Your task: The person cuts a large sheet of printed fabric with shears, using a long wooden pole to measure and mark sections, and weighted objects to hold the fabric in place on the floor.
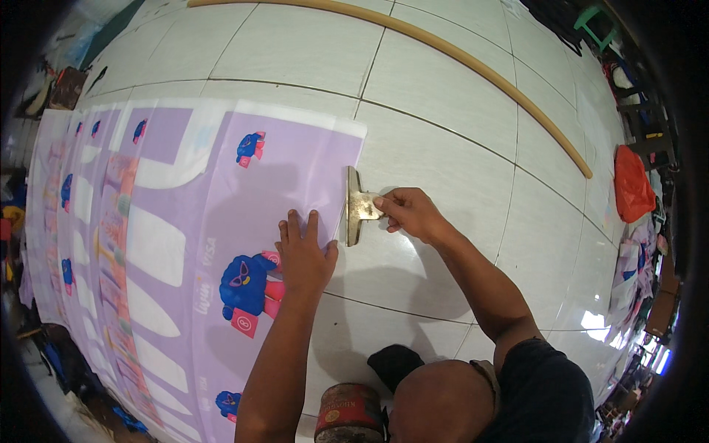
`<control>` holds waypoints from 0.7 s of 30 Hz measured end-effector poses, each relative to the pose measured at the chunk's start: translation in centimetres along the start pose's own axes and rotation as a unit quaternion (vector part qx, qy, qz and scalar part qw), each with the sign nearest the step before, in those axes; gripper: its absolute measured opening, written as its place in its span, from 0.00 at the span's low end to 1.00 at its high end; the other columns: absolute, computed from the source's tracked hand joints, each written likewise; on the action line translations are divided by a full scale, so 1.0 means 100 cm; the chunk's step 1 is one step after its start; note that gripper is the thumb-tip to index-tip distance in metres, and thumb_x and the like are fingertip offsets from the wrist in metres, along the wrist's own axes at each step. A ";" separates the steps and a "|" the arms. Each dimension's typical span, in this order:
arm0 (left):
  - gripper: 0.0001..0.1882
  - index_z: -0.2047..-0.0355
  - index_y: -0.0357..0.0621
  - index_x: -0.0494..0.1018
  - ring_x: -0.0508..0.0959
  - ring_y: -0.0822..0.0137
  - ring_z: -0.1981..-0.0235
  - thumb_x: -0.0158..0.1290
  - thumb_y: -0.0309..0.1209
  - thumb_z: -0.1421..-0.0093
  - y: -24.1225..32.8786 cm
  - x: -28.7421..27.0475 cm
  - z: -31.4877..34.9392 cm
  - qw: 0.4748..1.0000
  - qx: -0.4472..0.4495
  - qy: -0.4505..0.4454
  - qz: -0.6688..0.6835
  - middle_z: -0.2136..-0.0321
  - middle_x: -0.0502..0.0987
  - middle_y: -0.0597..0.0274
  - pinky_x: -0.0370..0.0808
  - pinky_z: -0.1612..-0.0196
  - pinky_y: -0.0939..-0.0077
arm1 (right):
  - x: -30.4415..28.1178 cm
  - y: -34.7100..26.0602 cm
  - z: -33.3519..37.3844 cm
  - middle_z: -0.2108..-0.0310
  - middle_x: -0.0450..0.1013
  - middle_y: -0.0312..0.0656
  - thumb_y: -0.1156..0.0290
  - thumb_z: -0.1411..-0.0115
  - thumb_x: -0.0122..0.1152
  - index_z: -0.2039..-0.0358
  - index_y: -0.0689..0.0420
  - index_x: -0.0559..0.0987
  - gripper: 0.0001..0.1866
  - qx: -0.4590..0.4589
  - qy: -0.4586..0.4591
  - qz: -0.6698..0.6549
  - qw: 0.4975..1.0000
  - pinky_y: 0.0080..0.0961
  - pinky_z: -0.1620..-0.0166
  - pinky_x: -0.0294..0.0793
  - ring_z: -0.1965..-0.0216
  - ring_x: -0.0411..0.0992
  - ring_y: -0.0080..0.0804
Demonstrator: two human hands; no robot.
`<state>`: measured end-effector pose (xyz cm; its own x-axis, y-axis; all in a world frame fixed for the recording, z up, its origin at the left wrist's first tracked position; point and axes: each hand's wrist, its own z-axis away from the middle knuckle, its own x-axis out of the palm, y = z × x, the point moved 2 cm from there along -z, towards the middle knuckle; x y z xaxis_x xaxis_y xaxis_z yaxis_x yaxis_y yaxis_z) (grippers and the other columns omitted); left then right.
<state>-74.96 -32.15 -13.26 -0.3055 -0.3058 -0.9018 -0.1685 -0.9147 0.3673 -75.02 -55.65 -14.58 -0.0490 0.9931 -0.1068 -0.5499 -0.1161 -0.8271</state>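
A large purple sheet (281,192) printed with blue and pink cartoon figures lies on the tiled floor. On its right part rests my left hand (303,251), fingers spread and palm down near the edge. My right hand (408,213) pinches the handle of a wide metal bulldog clip (362,207) between thumb and fingers. The clip's long jaw stands along the right edge of the sheet; whether it bites the sheet I cannot tell.
A long tan pole (458,55) lies curved across the far floor. A red round tin (348,411) stands near me at the lower edge. On the right are an orange plastic bag (633,183) and piled goods. A green stool (595,29) is at far right.
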 end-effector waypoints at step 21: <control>0.38 0.35 0.48 0.59 0.54 0.32 0.34 0.59 0.41 0.43 0.001 0.002 0.002 1.000 0.001 -0.005 -0.005 0.34 0.52 0.38 0.60 0.41 0.31 | 0.006 -0.018 -0.045 0.75 0.71 0.37 0.50 0.37 0.61 0.65 0.67 0.79 0.26 -0.002 0.032 -0.022 0.999 0.22 0.69 0.78 0.74 0.70 0.22</control>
<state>-75.25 -32.26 -13.32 -0.3130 -0.2947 -0.9029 -0.1739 -0.9168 0.3595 -70.25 -54.90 -15.63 0.0290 0.9940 -0.1056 -0.5475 -0.0726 -0.8337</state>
